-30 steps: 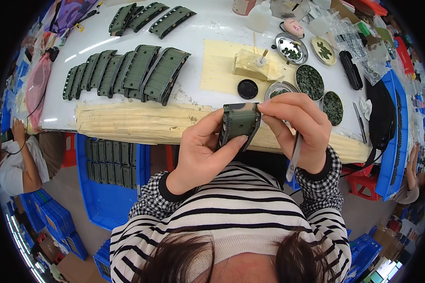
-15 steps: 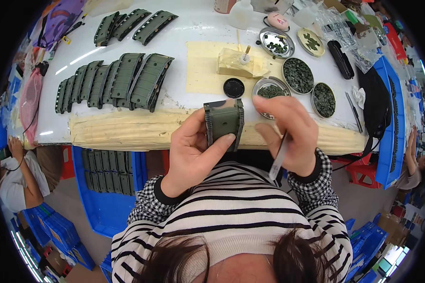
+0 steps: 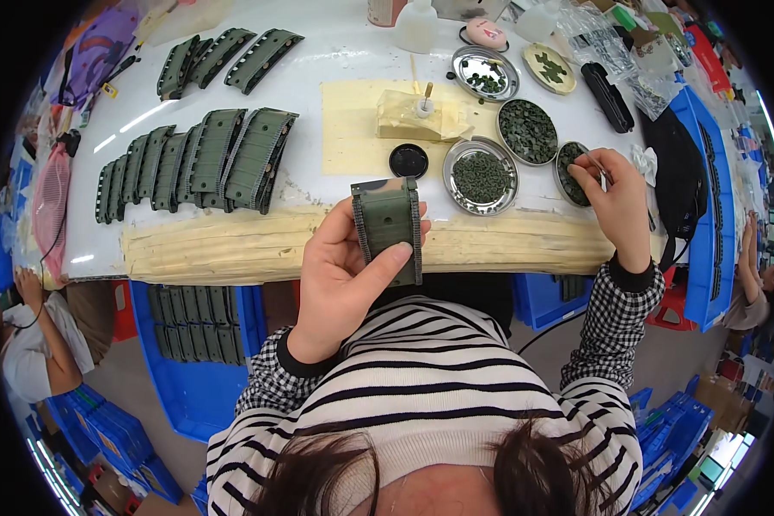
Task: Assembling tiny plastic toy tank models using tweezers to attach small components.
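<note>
My left hand (image 3: 340, 279) is closed on a dark green curved plastic piece (image 3: 387, 228) with rough dark side edges and a small hole, thumb across its front. It is held upright above the table's padded front edge. My right hand (image 3: 615, 193) reaches to a round metal dish (image 3: 562, 182) of small dark green bits, its fingertips pinched over the dish. Thin metal tweezers (image 3: 605, 175) lie within the right fingers, mostly hidden by them. Whether a bit is between the fingertips is too small to tell. Beside this dish are a larger dish (image 3: 527, 132) and another dish (image 3: 449, 185) of green bits.
Similar green pieces stand in a row (image 3: 211, 163) at left, with others (image 3: 262, 60) behind. A wrapped block (image 3: 408, 120) with a stick in a small bottle and a black lid (image 3: 408, 161) occupy the middle. Blue bins (image 3: 189, 400) hang below the table.
My right hand has moved right, from beside the held piece to the small dish at right, uncovering the middle dish. My left hand keeps the green piece nearly in place. The view has shifted slightly.
</note>
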Demonstrator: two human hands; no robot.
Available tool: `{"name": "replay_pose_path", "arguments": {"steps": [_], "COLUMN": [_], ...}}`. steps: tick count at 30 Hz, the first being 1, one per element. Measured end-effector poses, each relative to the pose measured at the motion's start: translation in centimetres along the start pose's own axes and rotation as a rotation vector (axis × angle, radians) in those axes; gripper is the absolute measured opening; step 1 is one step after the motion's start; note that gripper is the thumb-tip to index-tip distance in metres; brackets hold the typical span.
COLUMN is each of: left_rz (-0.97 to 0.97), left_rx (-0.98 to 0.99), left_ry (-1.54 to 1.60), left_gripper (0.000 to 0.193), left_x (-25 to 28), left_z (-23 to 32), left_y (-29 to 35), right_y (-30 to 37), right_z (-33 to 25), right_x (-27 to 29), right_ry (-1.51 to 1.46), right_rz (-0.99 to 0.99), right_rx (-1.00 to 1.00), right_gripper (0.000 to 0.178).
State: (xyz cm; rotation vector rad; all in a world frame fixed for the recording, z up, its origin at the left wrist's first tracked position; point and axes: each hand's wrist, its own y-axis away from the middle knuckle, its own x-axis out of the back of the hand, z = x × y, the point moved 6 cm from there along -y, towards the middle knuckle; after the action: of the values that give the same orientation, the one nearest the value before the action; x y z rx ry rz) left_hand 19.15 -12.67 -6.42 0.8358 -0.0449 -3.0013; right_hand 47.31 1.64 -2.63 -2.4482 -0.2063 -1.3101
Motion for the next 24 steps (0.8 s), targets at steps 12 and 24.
{"name": "replay_pose_path", "arguments": {"steps": [12,24], "left_rz": [0.002,-0.009], "left_rx": [0.006,0.003], "left_ry": [-0.049,-0.017], "left_gripper": [0.049,0.049], "left_x": [0.3,0.4], "left_z": [0.0,-0.2], "left_y": [0.2,0.4], "right_y": [-0.9,-0.5], "right_z": [-1.1,-0.8], "right_x": [-0.4,0.7], "right_ry": [0.140,0.017], "right_rz": [-0.144,-0.042], "right_rx": [0.028,-0.002], "right_gripper": [0.014,0.010]}}
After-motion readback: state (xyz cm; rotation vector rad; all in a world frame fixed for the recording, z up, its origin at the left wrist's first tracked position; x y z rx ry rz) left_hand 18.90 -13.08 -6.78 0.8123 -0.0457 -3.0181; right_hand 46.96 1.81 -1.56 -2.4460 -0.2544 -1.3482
